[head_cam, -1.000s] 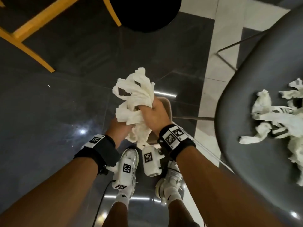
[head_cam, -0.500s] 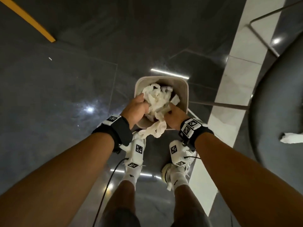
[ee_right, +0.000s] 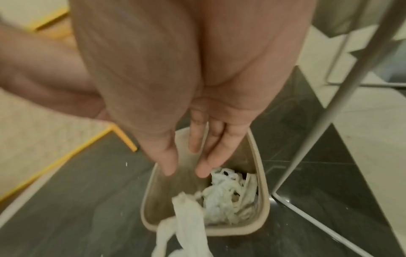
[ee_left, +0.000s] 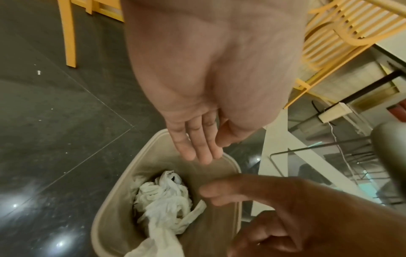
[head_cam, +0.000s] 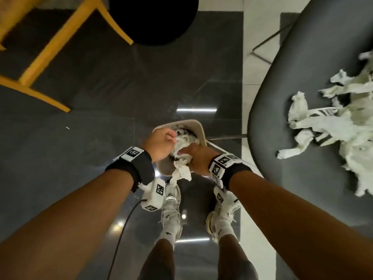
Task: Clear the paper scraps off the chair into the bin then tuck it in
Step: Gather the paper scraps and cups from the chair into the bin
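– Over the beige bin (head_cam: 198, 128), on the dark tiled floor (head_cam: 80, 138): anything gripped?

– Nothing. Left hand (head_cam: 161, 142) above the far-left rim, seen from its own wrist with fingers (ee_left: 193, 142) straight and close together, palm bare. Right hand (head_cam: 198, 158) above the near-right rim, likewise slack, fingers (ee_right: 211, 153) stretched downward and parted a little from the thumb. Both let go, not touching the paper in the wrist views (less sure from the head view, with knuckles hiding the gap).

– And the paper?

– Crumpled white wad (ee_left: 162, 200) lying inside the bin, down against its wall. One long strip (head_cam: 181, 174) draped over the near rim, hanging outside toward the white shoes (head_cam: 171, 209).

– Rest of the scraps?

– Heaped on the dark grey chair (head_cam: 282, 118) to the right: torn white paper scraps (head_cam: 333, 126), some with black print, spread across the seat toward the frame edge. Well apart from the bin, nowhere near either hand.

– Chair itself?

– Standing just right of the bin, thin metal legs on a pale band of floor. Cannot tell from here whether near any table.

– Anything else around?

– Yellow wooden chair (head_cam: 50, 47) at upper left, blurred, and a black round shape (head_cam: 153, 19) at the top edge beside it.
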